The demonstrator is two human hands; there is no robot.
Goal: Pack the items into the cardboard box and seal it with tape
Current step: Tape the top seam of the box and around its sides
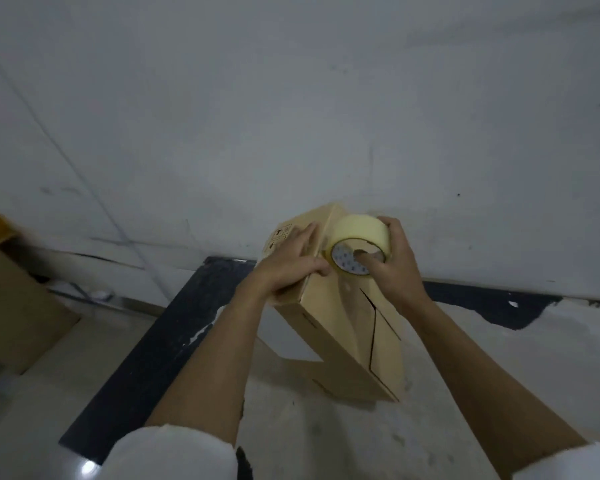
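Note:
A small brown cardboard box point(340, 327) stands tilted on the white tabletop, its closed flaps with a dark seam facing me and to the right. My left hand point(288, 268) presses flat on the box's upper left face, thumb at the edge. My right hand point(394, 265) holds a roll of pale yellow tape point(359, 242) against the box's top end, with the thumb inside the roll's core. The packed items are hidden inside the box.
The white tabletop point(499, 358) has a black edge point(146, 348) along its left and back sides. A larger brown carton point(11, 306) stands on the floor at the left. A grey-white wall point(291, 116) rises just behind the table.

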